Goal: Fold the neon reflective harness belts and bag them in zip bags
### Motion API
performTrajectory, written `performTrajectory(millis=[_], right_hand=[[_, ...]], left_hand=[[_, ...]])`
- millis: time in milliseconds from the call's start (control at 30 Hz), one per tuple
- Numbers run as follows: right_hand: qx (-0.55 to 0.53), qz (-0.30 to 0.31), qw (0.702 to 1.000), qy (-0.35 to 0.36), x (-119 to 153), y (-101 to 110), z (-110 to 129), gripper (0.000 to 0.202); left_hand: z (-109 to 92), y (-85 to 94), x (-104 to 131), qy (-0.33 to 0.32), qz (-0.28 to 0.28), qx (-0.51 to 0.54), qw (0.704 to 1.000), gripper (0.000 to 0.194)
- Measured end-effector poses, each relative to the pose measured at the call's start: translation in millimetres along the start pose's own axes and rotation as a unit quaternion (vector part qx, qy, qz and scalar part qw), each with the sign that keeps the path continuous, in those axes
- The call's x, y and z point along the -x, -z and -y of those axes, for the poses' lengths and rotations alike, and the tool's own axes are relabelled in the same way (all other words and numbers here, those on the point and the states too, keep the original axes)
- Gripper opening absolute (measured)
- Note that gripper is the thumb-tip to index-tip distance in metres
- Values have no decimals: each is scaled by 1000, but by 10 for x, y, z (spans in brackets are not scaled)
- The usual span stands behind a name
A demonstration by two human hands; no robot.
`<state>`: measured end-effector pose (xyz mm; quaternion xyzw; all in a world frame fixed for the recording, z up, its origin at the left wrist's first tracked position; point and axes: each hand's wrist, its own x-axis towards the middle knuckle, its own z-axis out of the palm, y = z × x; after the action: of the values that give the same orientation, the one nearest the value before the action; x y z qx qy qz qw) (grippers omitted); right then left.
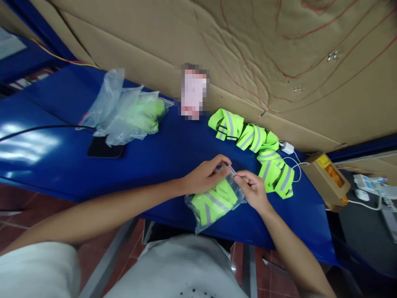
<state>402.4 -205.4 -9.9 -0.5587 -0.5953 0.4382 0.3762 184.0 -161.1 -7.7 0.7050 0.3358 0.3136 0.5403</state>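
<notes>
Evidently the work centres on a clear, flat plastic bag (216,205) with a folded neon yellow-green strap (203,207) with grey stripes inside, at the near edge of the glossy blue counter (161,159). The left hand (204,176) is curled, its thumb over the bag's top edge and its fingers bent behind; the right hand (253,189) pinches that edge nearby, thumb and fingertips nearly together. Whether the mouth is sealed cannot be told. To handle this edge well, the person would best hold it taut between both hands, leave the strap below the pinch, and press firmly in short stretches, since thin film probably puckers. Loose neon yellow-green striped straps (274,171) lie toward the counter's right end; more clear plastic bags (119,109) sit toward its left.
</notes>
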Motion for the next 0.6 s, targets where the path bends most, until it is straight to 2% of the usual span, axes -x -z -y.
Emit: performTrajectory(millis=[67, 167, 267, 367, 500, 600], right_hand=[[-27, -49, 998, -10, -9, 35, -30, 34], [-83, -111, 990, -34, -50, 92, -77, 32], [-107, -134, 985, -33, -112, 106, -99, 34], [-143, -123, 981, -35, -158, 95, -89, 36], [-185, -103, 977, -24, -164, 108, -66, 31], [-153, -101, 983, -12, -157, 122, -84, 28]], left_hand=[[2, 29, -5, 24, 33, 28, 999, 53], [-6, 82, -8, 21, 63, 24, 997, 74], [-3, 147, -19, 13, 56, 4, 998, 75], [54, 238, -73, 1, 8, -11, 1000, 66], [219, 408, -225, -61, -111, 14, 992, 57], [338, 531, -319, -94, -137, 41, 985, 54]])
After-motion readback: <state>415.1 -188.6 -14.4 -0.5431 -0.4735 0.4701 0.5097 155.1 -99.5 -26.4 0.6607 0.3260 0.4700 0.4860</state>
